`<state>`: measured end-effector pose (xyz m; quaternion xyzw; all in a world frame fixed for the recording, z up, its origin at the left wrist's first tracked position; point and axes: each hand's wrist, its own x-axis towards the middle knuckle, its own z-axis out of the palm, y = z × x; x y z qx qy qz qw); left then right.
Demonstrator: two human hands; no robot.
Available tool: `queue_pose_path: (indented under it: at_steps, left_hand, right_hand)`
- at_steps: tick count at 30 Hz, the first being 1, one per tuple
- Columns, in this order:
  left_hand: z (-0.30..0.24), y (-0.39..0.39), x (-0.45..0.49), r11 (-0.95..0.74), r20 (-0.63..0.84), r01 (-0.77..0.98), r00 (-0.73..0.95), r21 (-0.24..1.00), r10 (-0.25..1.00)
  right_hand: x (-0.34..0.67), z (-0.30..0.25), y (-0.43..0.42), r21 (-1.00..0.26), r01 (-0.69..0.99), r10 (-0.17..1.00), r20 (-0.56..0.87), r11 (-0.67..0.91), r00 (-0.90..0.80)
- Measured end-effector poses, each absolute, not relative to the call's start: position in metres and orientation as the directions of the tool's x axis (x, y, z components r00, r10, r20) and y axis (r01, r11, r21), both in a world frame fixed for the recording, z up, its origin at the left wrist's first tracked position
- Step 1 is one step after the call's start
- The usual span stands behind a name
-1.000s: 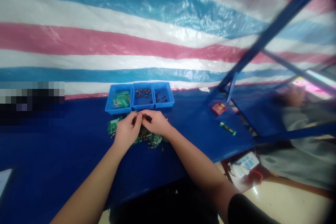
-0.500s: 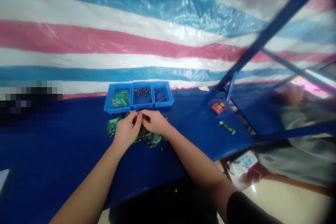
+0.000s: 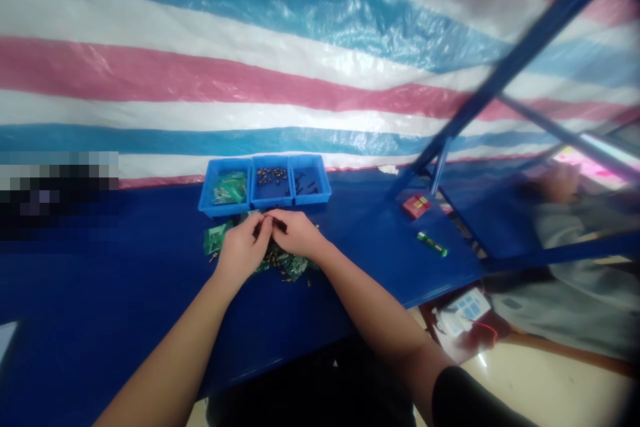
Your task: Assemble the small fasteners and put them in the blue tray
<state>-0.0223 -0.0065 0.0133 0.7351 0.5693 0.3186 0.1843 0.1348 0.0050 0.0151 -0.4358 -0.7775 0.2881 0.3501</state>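
Observation:
My left hand (image 3: 242, 245) and my right hand (image 3: 297, 232) meet fingertip to fingertip in a pinch over the blue table. What they pinch is hidden behind the fingers and too small to name. Under and around them lies a heap of small brass-coloured metal parts and green-tinted plastic packets (image 3: 296, 268). One green packet (image 3: 216, 238) pokes out left of my left hand. Just beyond the hands stand three joined blue bins: the left bin (image 3: 225, 208) holds green packets, the middle bin (image 3: 271, 202) small round metal parts, the right bin (image 3: 313, 198) a few dark slim pieces.
A red box (image 3: 416, 205) and a green tube-like packet (image 3: 431, 243) lie on the table (image 3: 125, 293) to the right. A blue metal frame (image 3: 480, 103) slants up there. Beyond it sits another person in a grey sleeve (image 3: 570, 300). Striped sheeting (image 3: 225, 73) hangs behind.

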Motion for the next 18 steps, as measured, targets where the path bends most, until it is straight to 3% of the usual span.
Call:
queue_pose_path:
  at_steps: [18]
  left_hand:
    - [0.0119,-0.0064,-0.0226,-0.272,0.245,0.708,0.143,0.652,0.959]
  right_hand:
    - [0.1338,0.0154,0.0058,-0.741,0.488,0.879,0.309,0.462,-0.362]
